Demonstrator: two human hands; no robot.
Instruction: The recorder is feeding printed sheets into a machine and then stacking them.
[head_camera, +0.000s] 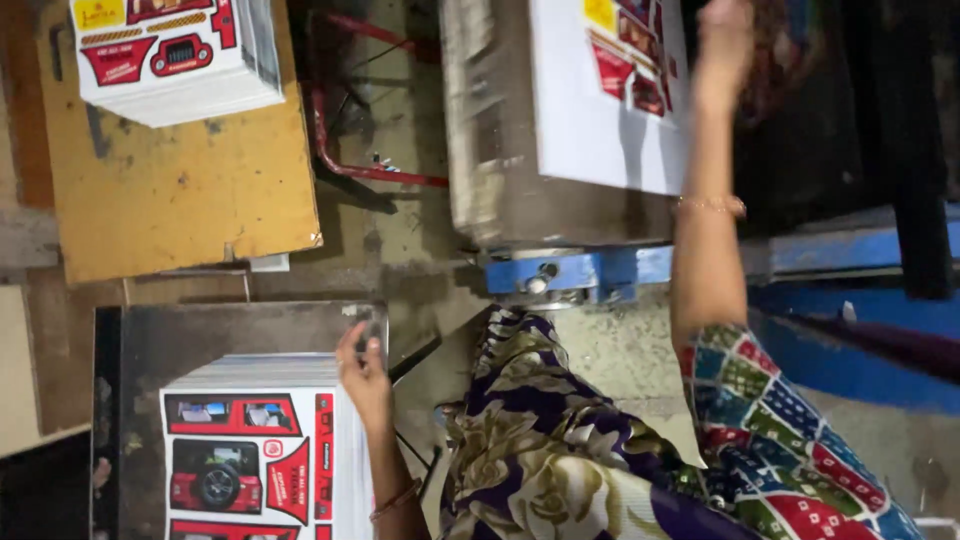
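- The left hand (362, 368) rests its fingertips on the right edge of a stack of white printed cardboard sheets with red toy-car pictures (262, 450), low and left in the scene; the fingers lie flat and spread, pressing on the top sheet and not closed around it.
- That stack sits on a dark, scuffed metal bench (150, 340) beside the person's patterned purple and cream lap.
- The right hand (724, 42) is stretched far up at the top right, its arm wearing a thin bangle; it touches the right side of a single white printed sheet (605, 95) lying on a grey, paper-wrapped machine bed (490, 130). Whether its grip is closed on the sheet's edge I cannot tell, as the hand is blurred and partly cut off.
- Below the machine bed runs a blue metal frame (600, 270) with a bolt.
- At the far left, a second stack of the same printed sheets (175, 55) lies on a worn yellow wooden board (180, 190), well apart from both hands.
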